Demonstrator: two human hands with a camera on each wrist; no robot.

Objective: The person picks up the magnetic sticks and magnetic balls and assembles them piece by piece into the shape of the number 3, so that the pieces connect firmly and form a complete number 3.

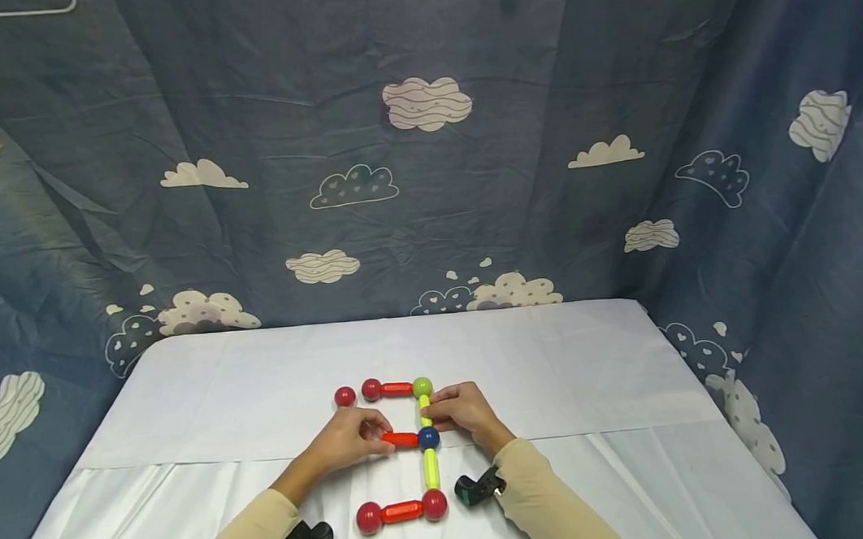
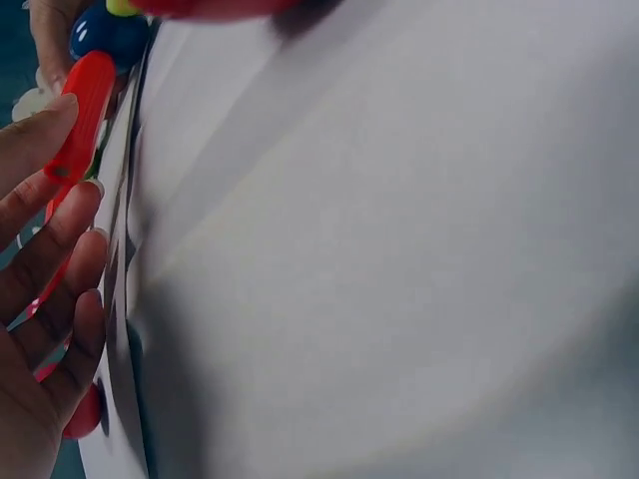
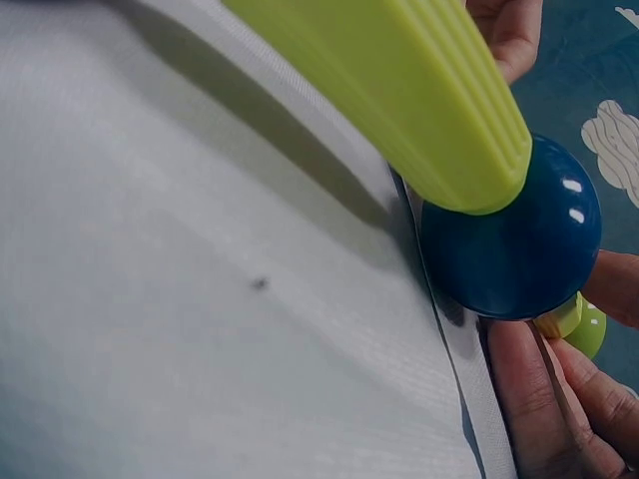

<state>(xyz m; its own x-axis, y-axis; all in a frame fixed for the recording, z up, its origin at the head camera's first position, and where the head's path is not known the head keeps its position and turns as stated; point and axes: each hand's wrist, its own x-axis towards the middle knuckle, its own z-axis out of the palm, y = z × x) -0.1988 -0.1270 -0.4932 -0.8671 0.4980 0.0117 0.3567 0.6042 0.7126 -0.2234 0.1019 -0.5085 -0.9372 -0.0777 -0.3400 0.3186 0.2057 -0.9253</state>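
Thumb and fingers of the left hand (image 1: 348,439) pinch the free end of a red rod (image 1: 404,439), whose other end meets a blue ball (image 1: 429,438). The right hand (image 1: 468,412) grips a yellow-green rod (image 1: 425,416) between that ball and a green ball (image 1: 422,386). From the green ball, another red rod (image 1: 397,388) runs left to a red ball (image 1: 371,389). Below the blue ball, a second yellow-green rod (image 3: 429,110) leads to a large red ball (image 1: 434,505). A lower red rod (image 1: 402,512) joins it to another red ball (image 1: 369,518).
A separate red ball (image 1: 344,396) lies just beyond the left hand. White cloth (image 1: 553,361) covers the table, with a seam across it. A blue curtain with clouds (image 1: 501,192) hangs behind and at the sides. Black wrist cameras (image 1: 479,487) sit low beside the pieces.
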